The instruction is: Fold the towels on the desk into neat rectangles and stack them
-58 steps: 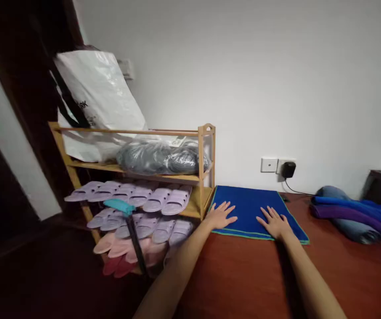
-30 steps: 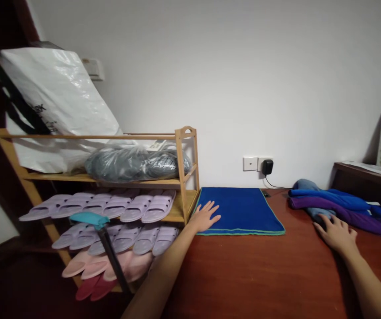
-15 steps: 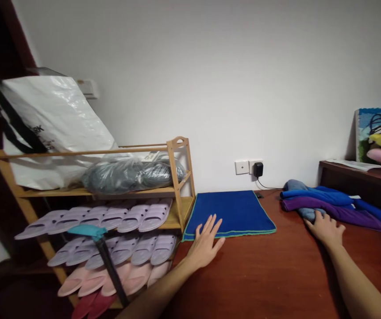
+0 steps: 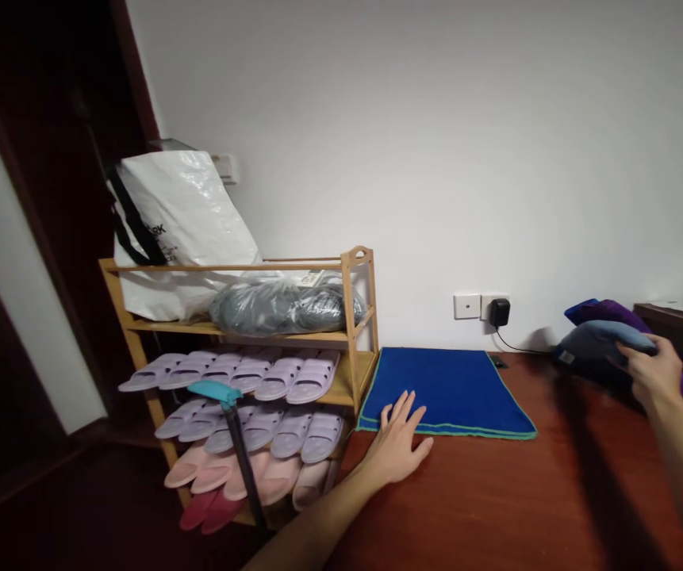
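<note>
Pinching the grey-blue cloth [image 4: 596, 335] at one end, the right hand [image 4: 658, 371] lets the rest droop; left hand [image 4: 397, 448]'s spread at the blue cloth [image 4: 445, 388], probably steadying it.

The flat folded cloth [image 4: 445, 388] is showing deep blue with thin bright green edging; the smooth wooden tabletop [image 4: 466, 492] is showing reddish brown with faint grain; the open-toed plastic slippers [image 4: 311, 377] are showing pale lilac on the two upper rows, light pink below and deep red at the bottom; the bundled soft fabrics [image 4: 606, 337] are showing grey-blue, vivid blue and purple; the large glossy bag [image 4: 189, 210] is showing white with black straps and black lettering.
</note>
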### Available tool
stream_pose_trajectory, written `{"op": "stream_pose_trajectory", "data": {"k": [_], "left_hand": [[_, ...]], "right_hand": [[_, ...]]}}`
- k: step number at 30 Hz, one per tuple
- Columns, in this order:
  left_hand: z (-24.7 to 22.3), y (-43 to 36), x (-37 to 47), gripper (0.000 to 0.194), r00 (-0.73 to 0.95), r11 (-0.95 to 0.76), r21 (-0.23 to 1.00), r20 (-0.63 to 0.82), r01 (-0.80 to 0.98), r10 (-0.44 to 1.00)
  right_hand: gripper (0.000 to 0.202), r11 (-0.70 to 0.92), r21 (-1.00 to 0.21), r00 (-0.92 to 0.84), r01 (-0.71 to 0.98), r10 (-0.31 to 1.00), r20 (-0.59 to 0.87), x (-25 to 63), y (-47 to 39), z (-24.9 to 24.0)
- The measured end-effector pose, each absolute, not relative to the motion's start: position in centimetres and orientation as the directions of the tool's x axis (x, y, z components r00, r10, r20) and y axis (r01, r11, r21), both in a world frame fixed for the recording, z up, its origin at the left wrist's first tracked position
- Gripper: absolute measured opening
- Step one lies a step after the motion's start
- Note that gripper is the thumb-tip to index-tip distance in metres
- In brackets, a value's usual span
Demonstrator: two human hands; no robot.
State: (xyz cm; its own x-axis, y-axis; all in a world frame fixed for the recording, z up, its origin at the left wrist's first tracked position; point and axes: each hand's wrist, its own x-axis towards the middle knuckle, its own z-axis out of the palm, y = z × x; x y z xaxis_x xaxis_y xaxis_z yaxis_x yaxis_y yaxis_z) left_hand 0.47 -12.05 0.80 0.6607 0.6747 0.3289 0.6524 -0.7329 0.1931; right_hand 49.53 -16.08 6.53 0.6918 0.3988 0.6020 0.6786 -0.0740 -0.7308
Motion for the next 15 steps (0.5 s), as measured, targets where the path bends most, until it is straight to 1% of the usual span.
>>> {"op": "stream_pose_trajectory", "data": {"k": [1,3,5,7,9,12,14,15], "left_hand": [[0.8,-12.1,0.5,0.053,0.659,-0.735,0.193,0.337,0.65,0.672],[0.7,-12.1,0.4,0.051,0.657,-0.738,0.193,0.351,0.646,0.667],[0.6,-12.0,0.4,0.049,0.656,-0.743,0.192,0.366,0.641,0.661],[0.4,-12.0,0.3,0.047,0.658,-0.75,0.189,0.379,0.634,0.651],[0.3,-11.9,0.3,0.046,0.655,-0.752,0.187,0.39,0.632,0.647],[0.3,-12.1,0.3,0.044,0.645,-0.749,0.186,0.406,0.635,0.648],[0.7,-12.3,0.2,0.041,0.637,-0.754,0.187,0.432,0.63,0.639],[0.9,-12.5,0.1,0.039,0.631,-0.759,0.189,0.451,0.623,0.63]], "right_hand": [[0.081,0.007,-0.774,0.716,0.634,0.374,0.59,49.0,-16.6,7.4],[0.08,0.139,-0.81,0.733,0.57,0.361,0.577,47.9,-17.9,9.0],[0.078,0.22,-0.813,0.725,0.539,0.37,0.581,46.8,-19.3,10.7],[0.074,0.262,-0.799,0.701,0.54,0.385,0.6,45.5,-20.8,12.6],[0.067,0.264,-0.774,0.666,0.575,0.399,0.631,44.0,-22.6,15.0],[0.052,0.202,-0.705,0.585,0.679,0.43,0.687,40.4,-26.0,18.3],[0.043,0.141,-0.625,0.492,0.768,0.494,0.717,36.7,-28.8,18.7],[0.041,0.123,-0.576,0.436,0.808,0.532,0.726,34.4,-30.4,17.9]]}}
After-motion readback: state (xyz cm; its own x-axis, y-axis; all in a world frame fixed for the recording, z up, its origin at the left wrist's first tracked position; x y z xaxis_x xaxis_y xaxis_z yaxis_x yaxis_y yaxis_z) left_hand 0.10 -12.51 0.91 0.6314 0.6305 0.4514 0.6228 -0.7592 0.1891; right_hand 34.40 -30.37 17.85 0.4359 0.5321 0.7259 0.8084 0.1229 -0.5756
